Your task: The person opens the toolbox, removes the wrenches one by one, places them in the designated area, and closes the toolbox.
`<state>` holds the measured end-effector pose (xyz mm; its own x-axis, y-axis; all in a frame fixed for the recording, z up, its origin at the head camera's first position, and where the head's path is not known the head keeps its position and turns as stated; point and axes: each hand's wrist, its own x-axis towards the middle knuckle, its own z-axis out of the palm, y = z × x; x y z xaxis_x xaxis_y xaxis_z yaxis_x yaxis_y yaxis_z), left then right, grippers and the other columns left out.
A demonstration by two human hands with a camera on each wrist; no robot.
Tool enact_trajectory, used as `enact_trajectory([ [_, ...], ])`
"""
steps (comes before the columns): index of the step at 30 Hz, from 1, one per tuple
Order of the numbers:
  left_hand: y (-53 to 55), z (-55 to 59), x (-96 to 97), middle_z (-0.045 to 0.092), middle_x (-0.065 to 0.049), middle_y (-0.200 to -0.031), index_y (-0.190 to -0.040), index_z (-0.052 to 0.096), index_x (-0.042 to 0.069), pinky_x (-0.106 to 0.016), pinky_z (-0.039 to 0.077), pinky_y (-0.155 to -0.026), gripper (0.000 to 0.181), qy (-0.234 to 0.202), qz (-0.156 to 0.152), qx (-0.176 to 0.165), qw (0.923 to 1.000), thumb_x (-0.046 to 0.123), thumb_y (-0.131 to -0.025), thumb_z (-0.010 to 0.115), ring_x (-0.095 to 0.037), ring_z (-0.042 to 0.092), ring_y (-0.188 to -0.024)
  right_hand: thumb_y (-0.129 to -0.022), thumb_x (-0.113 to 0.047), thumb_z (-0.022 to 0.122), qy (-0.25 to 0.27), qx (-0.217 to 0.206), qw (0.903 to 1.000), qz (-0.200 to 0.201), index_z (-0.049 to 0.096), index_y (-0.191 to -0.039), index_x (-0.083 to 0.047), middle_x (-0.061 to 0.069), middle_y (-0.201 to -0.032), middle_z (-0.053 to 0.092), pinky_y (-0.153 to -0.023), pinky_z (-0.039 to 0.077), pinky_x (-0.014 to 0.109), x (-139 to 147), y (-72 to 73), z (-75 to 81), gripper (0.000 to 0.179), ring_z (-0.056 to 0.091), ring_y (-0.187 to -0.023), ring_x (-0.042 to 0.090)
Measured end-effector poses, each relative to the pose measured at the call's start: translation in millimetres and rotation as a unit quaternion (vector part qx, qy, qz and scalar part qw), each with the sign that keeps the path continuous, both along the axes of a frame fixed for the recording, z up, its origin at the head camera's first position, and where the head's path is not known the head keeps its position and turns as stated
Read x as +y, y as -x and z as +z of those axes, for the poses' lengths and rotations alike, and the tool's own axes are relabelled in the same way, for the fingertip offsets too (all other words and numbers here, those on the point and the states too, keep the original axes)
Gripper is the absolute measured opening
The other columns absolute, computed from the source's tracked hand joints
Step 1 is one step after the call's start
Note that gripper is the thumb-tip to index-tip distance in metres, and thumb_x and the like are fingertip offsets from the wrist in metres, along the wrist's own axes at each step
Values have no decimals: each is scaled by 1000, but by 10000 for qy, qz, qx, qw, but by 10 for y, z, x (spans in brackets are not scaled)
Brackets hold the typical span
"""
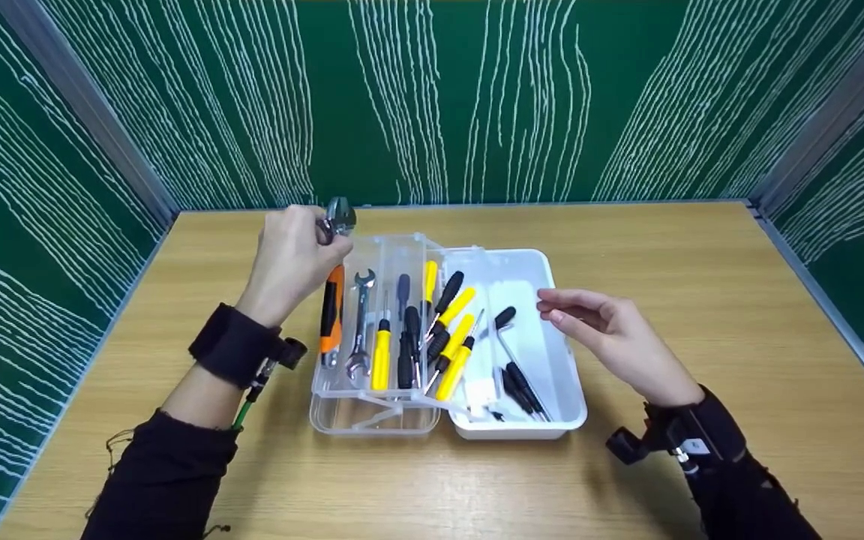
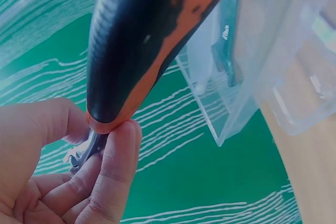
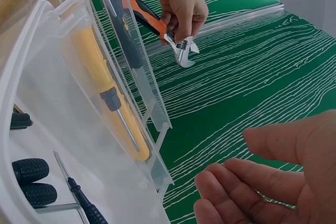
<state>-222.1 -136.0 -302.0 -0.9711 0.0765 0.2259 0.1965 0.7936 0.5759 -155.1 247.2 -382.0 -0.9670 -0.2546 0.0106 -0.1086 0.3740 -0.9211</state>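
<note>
Wrench (image 1: 333,300) of the adjustable kind is, in the head view, at the left edge of the clear tray (image 1: 372,395); the left hand (image 1: 293,244) pinches it close to its metal head, and the handle points toward the person. To do this well, I would make the pinch firm and guide the long handle slowly, so that it does not knock the combination spanner (image 1: 361,322) or the yellow screwdriver (image 1: 381,356) nearby. The right hand (image 1: 612,337) holds nothing; its fingertips are near the rim of the white box (image 1: 567,420), so it could steady this box if the tray rocks.

In the left wrist view, the handle looks thick, black and orange, with an uneven edge between the two colours, and it is rounded beside the pinching fingers. Whether its far end lies over the tray or only beside it, I cannot say surely.

In the right wrist view, the wrench shows a shiny silver head with a dark adjusting screw, beyond the tray, and the right hand has its thumb apart from lightly bent fingers
</note>
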Motion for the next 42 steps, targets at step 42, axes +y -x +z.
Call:
enact_trajectory([
  [42,-348,10,427,83,-12,-94,-109,79,2,-25,64,-70,17,-2163,-130,1074,9703,8,-94,71,-21,77,-78,-107,-21,68,201,79,9995,229,64,-146,-4,17,-145,68,-103,57,17,-135,-9,18,42,72,-126,19],
])
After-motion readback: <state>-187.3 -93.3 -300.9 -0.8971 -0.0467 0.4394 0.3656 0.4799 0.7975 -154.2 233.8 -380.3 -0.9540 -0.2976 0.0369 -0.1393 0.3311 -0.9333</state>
